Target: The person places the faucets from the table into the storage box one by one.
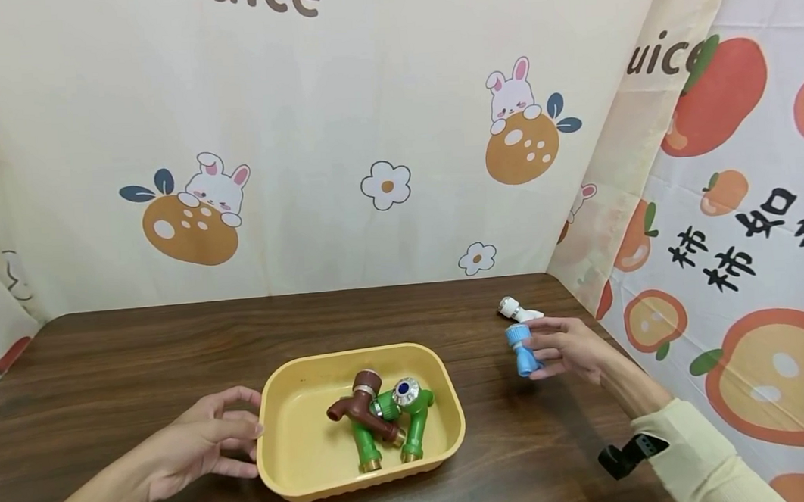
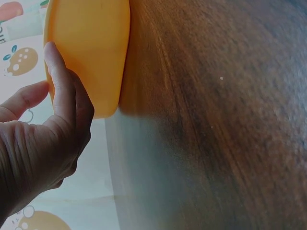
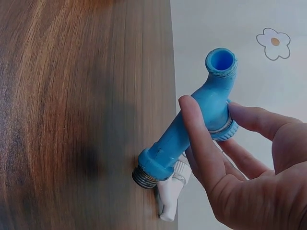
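My right hand (image 1: 571, 348) holds a blue plastic faucet (image 3: 206, 110) between thumb and fingers, over the right part of the table. In the right wrist view its round spout mouth points up and its threaded end points down and left. Behind it, a white faucet (image 1: 520, 311) lies on the table. My left hand (image 1: 197, 447) grips the left side of a yellow tray (image 1: 298, 476), thumb at the rim and fingers along the outer wall (image 2: 91, 52). Inside the tray, a brown faucet (image 1: 362, 410) lies across green faucets (image 1: 416, 424).
The dark wooden table (image 1: 141, 356) ends at a printed curtain (image 1: 305, 233) at the back, and another fruit-print cloth (image 1: 714, 212) hangs along its right side. A black band (image 1: 631, 455) is strapped around the right wrist.
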The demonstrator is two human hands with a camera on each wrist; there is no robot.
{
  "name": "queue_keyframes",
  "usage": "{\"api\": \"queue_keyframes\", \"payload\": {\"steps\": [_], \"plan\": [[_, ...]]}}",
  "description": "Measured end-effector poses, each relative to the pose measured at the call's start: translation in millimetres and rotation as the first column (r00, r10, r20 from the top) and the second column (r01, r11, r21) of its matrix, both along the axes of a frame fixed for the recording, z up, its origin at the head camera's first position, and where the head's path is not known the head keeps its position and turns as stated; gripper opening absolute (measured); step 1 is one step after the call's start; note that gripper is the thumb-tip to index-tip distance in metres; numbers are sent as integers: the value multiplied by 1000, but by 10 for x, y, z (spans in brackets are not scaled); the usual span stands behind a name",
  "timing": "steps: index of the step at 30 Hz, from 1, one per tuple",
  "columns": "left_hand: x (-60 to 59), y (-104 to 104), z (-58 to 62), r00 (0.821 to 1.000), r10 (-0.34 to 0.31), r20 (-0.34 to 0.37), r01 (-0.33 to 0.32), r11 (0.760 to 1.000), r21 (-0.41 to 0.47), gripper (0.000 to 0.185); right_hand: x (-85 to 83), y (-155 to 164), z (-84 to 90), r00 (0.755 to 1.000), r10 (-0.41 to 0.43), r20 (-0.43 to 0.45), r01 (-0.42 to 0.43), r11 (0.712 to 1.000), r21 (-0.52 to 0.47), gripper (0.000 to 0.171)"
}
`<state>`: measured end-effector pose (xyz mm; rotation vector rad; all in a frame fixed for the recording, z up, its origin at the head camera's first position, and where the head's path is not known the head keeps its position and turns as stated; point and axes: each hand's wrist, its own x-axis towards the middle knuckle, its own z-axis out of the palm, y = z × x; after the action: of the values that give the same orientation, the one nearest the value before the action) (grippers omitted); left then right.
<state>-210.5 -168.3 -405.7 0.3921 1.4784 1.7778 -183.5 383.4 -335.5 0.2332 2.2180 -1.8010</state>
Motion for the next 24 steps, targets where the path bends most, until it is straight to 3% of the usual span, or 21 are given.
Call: {"api": "queue_keyframes", "payload": {"steps": [9,24], "plan": [[-1,-1,-1,1000,-5,-3,5,1000,5,32,-2,-71,21,1000,-18,7,18,999,-26,60],[-5,2,-23,1000,0,-11,1,1000,16,31,19,-192,78,999,44,-19,-44,999,1,60]]}}
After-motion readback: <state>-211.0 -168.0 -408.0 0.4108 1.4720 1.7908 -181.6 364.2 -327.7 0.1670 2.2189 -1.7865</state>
